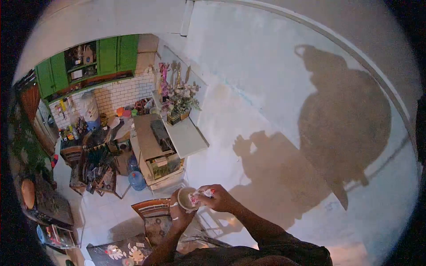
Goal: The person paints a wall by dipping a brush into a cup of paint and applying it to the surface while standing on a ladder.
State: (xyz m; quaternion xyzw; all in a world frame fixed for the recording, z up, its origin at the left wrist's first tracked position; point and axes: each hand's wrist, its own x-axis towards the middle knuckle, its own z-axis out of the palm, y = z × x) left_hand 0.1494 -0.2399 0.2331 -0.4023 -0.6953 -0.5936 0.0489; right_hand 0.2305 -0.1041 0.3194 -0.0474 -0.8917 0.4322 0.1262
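While the head camera is looking steeply down from high against a pale wall (266,102), the person's two hands are meeting low in the frame, just above the person's dark sleeves. The left hand (178,216) is curling around a small round cup (185,198), fingers wrapping its side and underside, holding it tilted so the pale inside is showing. The right hand (218,199) is closing on a small white-and-red packet (203,193), pinching it at the cup's rim; packet and cup are touching or nearly so, and the print on the packet is too small to read. Both hands are bunching tight, with no open palm showing.

Far below, a wooden chair (151,207) is standing on the tiled floor, directly under the hands. A blue water jug (137,180) is sitting beside a low cabinet (159,166). A white counter (186,137) is carrying a flower arrangement (179,99). Green cupboards (116,54) are hanging over a white-tiled wall. The person's shadow (341,119) is falling large across the wall at right.
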